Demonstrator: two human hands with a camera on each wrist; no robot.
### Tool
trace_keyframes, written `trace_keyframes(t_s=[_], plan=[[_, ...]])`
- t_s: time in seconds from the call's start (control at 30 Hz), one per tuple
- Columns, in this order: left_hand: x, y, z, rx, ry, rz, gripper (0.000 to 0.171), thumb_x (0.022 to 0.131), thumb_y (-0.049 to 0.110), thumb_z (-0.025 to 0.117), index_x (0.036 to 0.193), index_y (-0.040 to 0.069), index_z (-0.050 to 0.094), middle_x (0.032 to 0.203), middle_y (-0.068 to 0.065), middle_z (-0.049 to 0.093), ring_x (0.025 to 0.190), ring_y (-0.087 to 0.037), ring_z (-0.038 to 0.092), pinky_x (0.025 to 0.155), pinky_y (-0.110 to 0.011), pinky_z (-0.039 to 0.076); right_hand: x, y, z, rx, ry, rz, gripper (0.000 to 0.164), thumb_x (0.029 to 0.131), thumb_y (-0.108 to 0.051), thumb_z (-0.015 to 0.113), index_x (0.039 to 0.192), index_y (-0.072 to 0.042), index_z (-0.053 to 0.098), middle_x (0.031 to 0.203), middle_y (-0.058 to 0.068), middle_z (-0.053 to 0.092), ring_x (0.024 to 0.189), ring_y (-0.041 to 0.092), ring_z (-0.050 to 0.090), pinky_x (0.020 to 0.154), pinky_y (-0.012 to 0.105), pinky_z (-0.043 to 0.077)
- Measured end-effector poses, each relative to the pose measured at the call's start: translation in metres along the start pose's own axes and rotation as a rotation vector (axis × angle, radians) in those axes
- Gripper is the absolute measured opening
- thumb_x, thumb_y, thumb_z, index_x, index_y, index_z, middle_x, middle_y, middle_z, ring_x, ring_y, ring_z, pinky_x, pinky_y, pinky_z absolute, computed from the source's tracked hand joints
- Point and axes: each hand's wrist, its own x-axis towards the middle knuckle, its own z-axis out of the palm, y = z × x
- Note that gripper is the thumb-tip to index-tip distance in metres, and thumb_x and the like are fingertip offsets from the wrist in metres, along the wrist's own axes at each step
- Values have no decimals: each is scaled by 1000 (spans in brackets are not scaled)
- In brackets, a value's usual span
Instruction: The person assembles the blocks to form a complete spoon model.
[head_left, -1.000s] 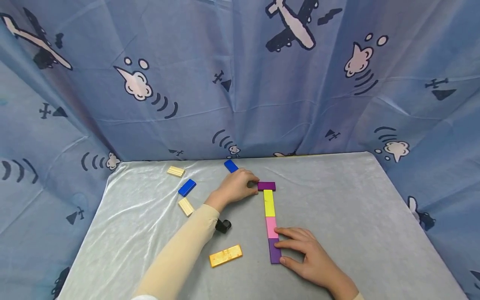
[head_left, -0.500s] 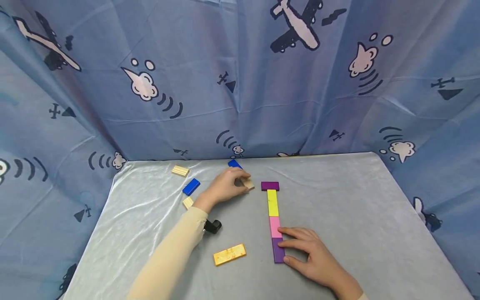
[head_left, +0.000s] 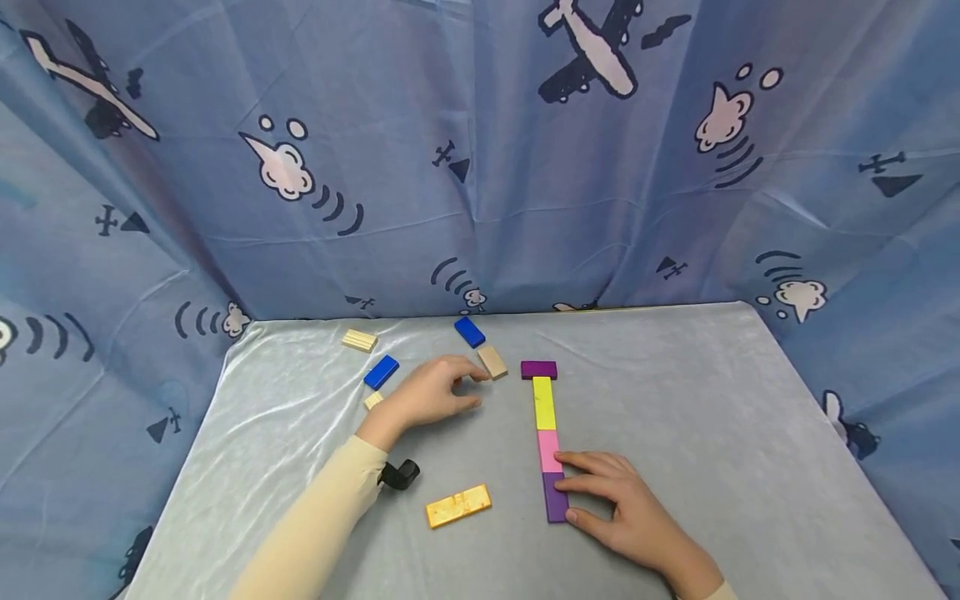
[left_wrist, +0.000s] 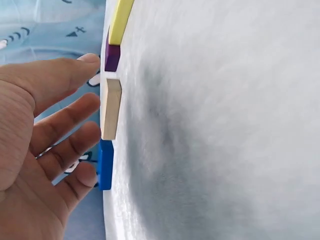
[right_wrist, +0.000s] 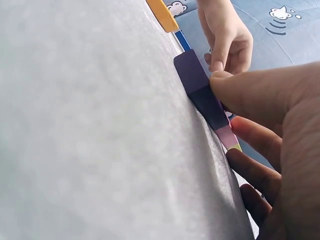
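My left hand point(head_left: 429, 390) is spread above the cloth with nothing in it. Just beyond its fingertips lies a plain wooden block point(head_left: 492, 362), end to end with a blue block point(head_left: 470, 332). My right hand point(head_left: 627, 518) rests at the near end of a straight row, its thumb at a purple block point(head_left: 556, 504) and a fingertip on a pink block point(head_left: 548, 452). Past them the row runs on with a yellow block point(head_left: 543, 404), and a dark magenta block point(head_left: 538, 370) lies crosswise at its far end. In the right wrist view, the thumb touches the purple block's corner point(right_wrist: 192, 75).
An orange-yellow block point(head_left: 458, 506) lies left of the row. Farther left are another blue block point(head_left: 381, 372), a ridged wooden block point(head_left: 360, 340) and a pale block point(head_left: 373, 400) partly behind my left hand. A patterned blue curtain point(head_left: 472, 167) stands behind the table.
My left hand has let go of the wooden block beside the blue one and drawn back toward the left and nearer me. The right hand has stayed by the row.
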Motion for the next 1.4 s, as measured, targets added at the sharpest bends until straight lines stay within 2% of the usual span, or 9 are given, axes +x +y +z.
trace_keyframes(t_s=[0.13,0.27,0.4,0.57,0.8,0.97,1.1,1.2,1.4], plan=[[-17,8,-1,15,-15,14,35,98,22,86,130,13,79,126,2,76,105,-19,69,92,-37,57,1,-1,0,-5,-4,0,39,92,-30,91,127,-41,79,152,-11,64,138,15,57,110,37,40],[-34,13,-1,-3,17,31,34,98,22,85,130,13,79,123,1,77,101,-18,67,88,-37,56,1,-1,1,-8,6,-14,38,92,-29,91,127,-40,79,151,-10,65,137,17,58,109,37,40],[-52,17,0,-60,49,32,34,98,22,85,130,12,79,122,-2,77,100,-20,67,86,-39,57,0,-1,3,-6,11,-27,37,93,-28,90,126,-39,79,150,-8,66,136,18,59,109,36,41],[-76,22,4,-103,69,31,35,97,22,87,130,12,79,123,-2,77,100,-24,69,86,-40,58,-2,-3,3,-15,17,-26,36,92,-29,90,125,-38,80,149,-8,67,134,18,60,107,36,42],[-106,32,14,-98,79,31,36,95,24,89,128,13,79,121,3,75,97,-19,68,86,-33,57,-2,-3,2,-15,8,-2,35,94,-29,89,126,-40,79,150,-10,65,136,18,59,108,38,42],[-124,35,23,-117,77,-15,35,95,27,88,127,16,80,122,7,74,98,-15,67,87,-32,57,-1,-3,1,-24,4,10,35,94,-32,88,127,-41,79,151,-10,65,136,18,59,106,43,44],[-136,35,29,-118,107,-29,34,94,28,89,126,19,80,118,10,74,94,-13,65,83,-30,56,0,-4,0,-8,5,7,35,94,-32,88,127,-40,79,151,-10,65,137,18,59,109,37,40],[-145,34,35,-119,127,-7,33,93,27,90,124,20,80,116,9,75,91,-11,64,81,-29,55,-1,-3,-1,3,10,2,36,93,-30,89,126,-39,79,151,-10,65,137,17,58,110,33,37],[-158,31,46,-83,146,28,33,91,28,92,121,21,80,117,13,73,96,-6,65,85,-29,57,0,-4,0,-19,13,-9,35,93,-30,89,126,-39,80,150,-10,65,136,17,59,108,37,41]])
